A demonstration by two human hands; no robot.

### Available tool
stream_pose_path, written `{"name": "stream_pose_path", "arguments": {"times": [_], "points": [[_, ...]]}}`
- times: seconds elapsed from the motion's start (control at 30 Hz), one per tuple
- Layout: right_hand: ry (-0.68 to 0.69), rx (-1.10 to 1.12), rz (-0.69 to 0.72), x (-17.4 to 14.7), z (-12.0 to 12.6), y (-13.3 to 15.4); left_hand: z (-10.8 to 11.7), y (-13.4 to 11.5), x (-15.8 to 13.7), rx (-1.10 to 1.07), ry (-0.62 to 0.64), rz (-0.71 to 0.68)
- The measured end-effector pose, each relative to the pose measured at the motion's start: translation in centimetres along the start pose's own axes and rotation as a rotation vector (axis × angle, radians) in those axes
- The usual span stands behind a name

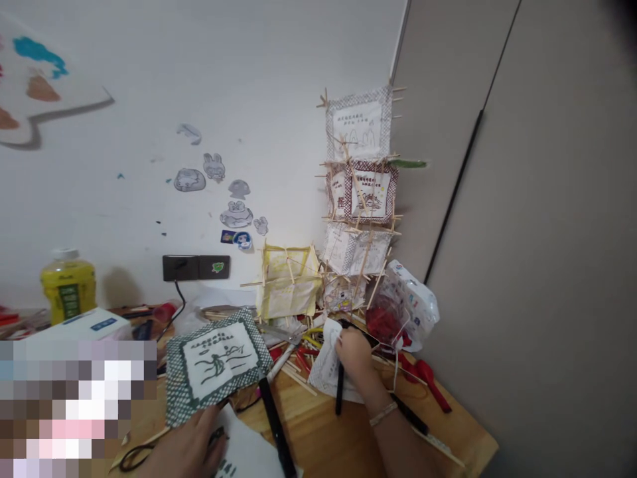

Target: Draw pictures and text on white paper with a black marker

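The right hand's (355,358) fingers are curled in close together at the far edge of a grey-patterned sheet (324,364) on the counter (311,431); whether they pinch it cannot be told. A slim black pen (340,392) shows just below that hand, its far end hidden, and a pale bracelet (383,414) circles the wrist. The left hand (196,438), at the near edge, has its fingers loosely bent beside the near edge of a green-bordered drawing (219,365); a small dark thing shows by them, and it is unclear whether they grip it. That drawing lies to the left of the patterned sheet, tilted, with dark lettering and line figures at its middle. Just right of the left hand lie a white sheet (249,448) and a thick black marker (275,428) slanting across it. Beyond the hands, thin wooden sticks (298,380) are strewn about. Farther back stands a yellow stick-framed panel (291,282), and right of it a tall tower (371,192) of sticks and drawn paper. A clear plastic package (413,302) and a red ribbon (432,385) are at the right; at the far left, a yellow bottle (68,282) stands behind a white box (82,326).
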State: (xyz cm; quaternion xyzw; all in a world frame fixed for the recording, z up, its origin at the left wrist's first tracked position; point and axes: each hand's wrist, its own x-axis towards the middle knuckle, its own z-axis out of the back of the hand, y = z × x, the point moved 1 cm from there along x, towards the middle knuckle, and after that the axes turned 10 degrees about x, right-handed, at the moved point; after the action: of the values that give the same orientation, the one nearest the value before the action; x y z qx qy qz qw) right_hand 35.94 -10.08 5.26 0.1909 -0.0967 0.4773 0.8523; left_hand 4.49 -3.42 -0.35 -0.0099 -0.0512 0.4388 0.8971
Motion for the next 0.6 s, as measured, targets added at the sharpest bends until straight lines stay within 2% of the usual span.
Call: {"name": "stream_pose_path", "arguments": {"times": [0.17,0.33,0.47,0.6], "points": [[0.046,0.004,0.128,-1.0,-1.2,2.5,-0.2,0.0,0.1,0.014,-0.003,-0.004],[0.041,0.026,0.167,-1.0,-0.1,1.8,0.0,-0.1,0.1,0.026,0.011,-0.013],[-0.066,0.013,0.057,-0.6,0.6,0.3,0.4,-0.3,-0.1,0.012,0.027,-0.034],[-0.107,-0.013,-0.067,-0.5,0.0,-0.7,0.3,-0.2,-0.3,0.013,-0.006,-0.048]]}}
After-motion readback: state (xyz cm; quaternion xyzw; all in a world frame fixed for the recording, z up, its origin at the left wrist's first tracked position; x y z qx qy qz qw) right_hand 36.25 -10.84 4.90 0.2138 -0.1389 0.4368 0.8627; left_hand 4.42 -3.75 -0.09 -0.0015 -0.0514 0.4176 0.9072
